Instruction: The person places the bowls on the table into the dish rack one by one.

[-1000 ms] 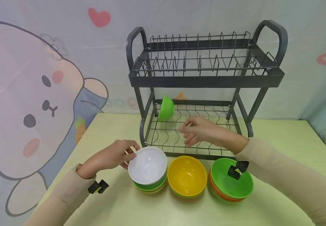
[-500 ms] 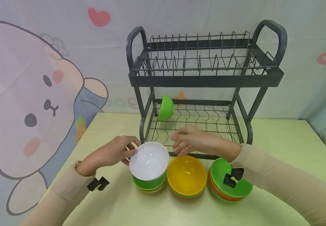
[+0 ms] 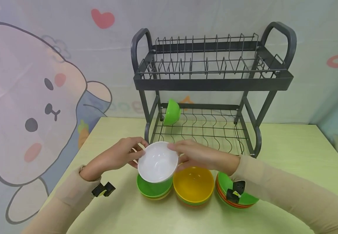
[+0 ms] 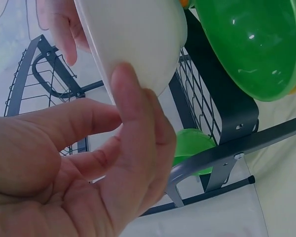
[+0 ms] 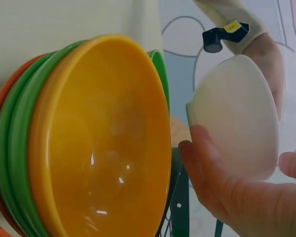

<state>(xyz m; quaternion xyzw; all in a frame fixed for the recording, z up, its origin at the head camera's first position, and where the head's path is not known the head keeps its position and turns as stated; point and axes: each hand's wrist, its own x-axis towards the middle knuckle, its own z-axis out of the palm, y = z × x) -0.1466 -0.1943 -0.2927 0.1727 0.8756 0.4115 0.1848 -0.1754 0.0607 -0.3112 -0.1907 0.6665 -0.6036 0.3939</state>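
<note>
A white bowl (image 3: pixel 158 162) is held tilted above the left stack, both hands at its rim. My left hand (image 3: pixel 125 154) pinches its left edge, thumb on one side and fingers against the outer wall, as the left wrist view shows. My right hand (image 3: pixel 196 154) grips the bowl's right side, thumb at the rim and fingers on the outside. Below lies a green bowl (image 3: pixel 154 188) topping the left stack. A yellow bowl (image 3: pixel 193 185) tops the middle stack, under my right hand. Another green bowl (image 3: pixel 225 183) tops the right stack, partly hidden by my right forearm.
Behind the stacks stands a dark two-tier dish rack (image 3: pixel 214 84) with wire shelves. A small green bowl (image 3: pixel 172 112) leans on its side at the lower shelf's back left. The light table (image 3: pixel 292 162) extends to both sides, before a printed cloth backdrop (image 3: pixel 122 58).
My left hand has raised the white bowl off the left stack and shifted it slightly right. My right hand has come left and down from before the rack and taken hold of the bowl.
</note>
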